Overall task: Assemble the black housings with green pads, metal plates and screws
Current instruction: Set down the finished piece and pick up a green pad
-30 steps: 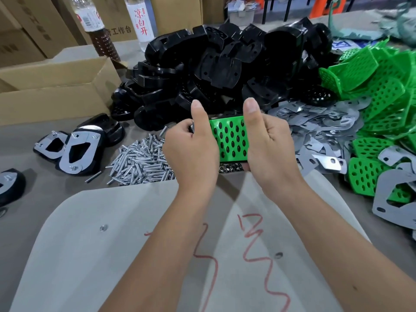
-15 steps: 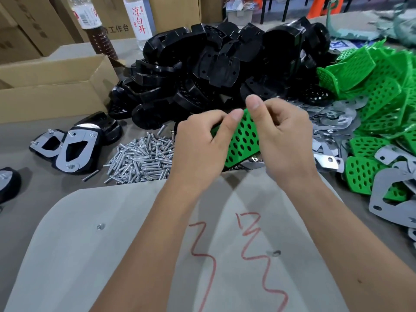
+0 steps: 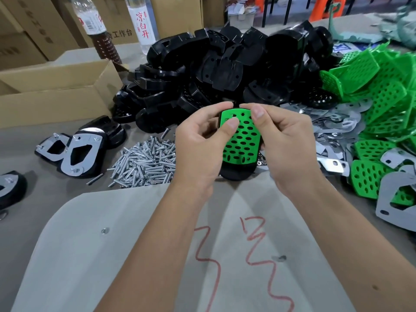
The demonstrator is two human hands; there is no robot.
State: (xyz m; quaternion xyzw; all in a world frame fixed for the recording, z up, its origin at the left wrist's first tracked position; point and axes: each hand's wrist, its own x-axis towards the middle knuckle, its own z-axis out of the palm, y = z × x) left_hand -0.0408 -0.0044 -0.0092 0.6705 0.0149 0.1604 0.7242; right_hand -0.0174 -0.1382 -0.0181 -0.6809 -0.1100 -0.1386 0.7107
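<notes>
A green pad [image 3: 240, 136] dotted with oval holes is pressed by two thumbs against the face of a black housing [image 3: 236, 173], which is held up in front of the person, above the near edge of the table. The left hand [image 3: 198, 145] is curled round the left side of the housing, its thumb laid on the upper left of the pad and its fingertips hooked over the top edge. The right hand [image 3: 290, 143] is curled round the right side, its thumb set on the upper right of the pad. The lower end of the housing is seen below the pad as a black rounded lip.

Just behind the hands, a loose heap of silver screws [image 3: 144, 164] is spread on the grey table [image 3: 27, 140]. Farther back, a large pile of black housings [image 3: 225, 70] is stacked. To the right, flat metal plates [image 3: 333, 122] are scattered, and beyond them a heap of green pads [image 3: 382, 97] is piled. At the left, finished housings with metal plates [image 3: 78, 154] are laid face up. An open cardboard box [image 3: 56, 91] and two bottles [image 3: 141, 23] are placed at the far left. A pale sheet [image 3: 90, 266] with red scribbles is spread under the forearms.
</notes>
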